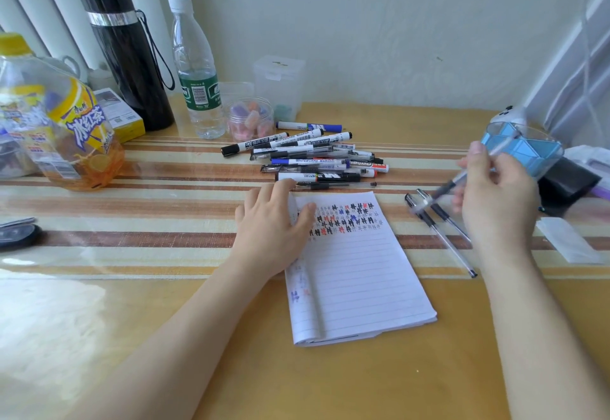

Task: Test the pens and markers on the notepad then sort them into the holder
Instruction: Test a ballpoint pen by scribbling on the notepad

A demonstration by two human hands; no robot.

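While the left hand (275,221) lies flat with its fingers spread on the top left corner of a lined notepad (356,271), the right hand (495,195) is raised above the desk (165,337) at the right, pinching a pen (449,185) between thumb and fingers. That pen has a clear barrel and a dark grip, is tilted with its tip pointing down and to the left, and is blurred. It hangs just in front of the holder (528,149), a clear round pot with blue dividers near the right edge of the desk.

The notepad sits at the centre of the desk, slightly turned, its top lines filled with small hash-shaped test marks in black, red and blue; the lines below are blank. Two more clear pens (442,236) lie side by side on the desk between the notepad and the right hand, under the held pen.

Just behind the notepad is a loose pile of pens and whiteboard markers (317,159), with black, blue and red caps, lying mostly sideways across a striped brown and cream mat.

Along the back, from left to right, stand a large iced tea bottle (62,122) with a yellow label, a black flask (128,56) with a strap, a clear water bottle (196,70) with a green label, a small clear jar (252,119) holding pink and purple pieces, and a frosted plastic box (279,80) against the pale wall
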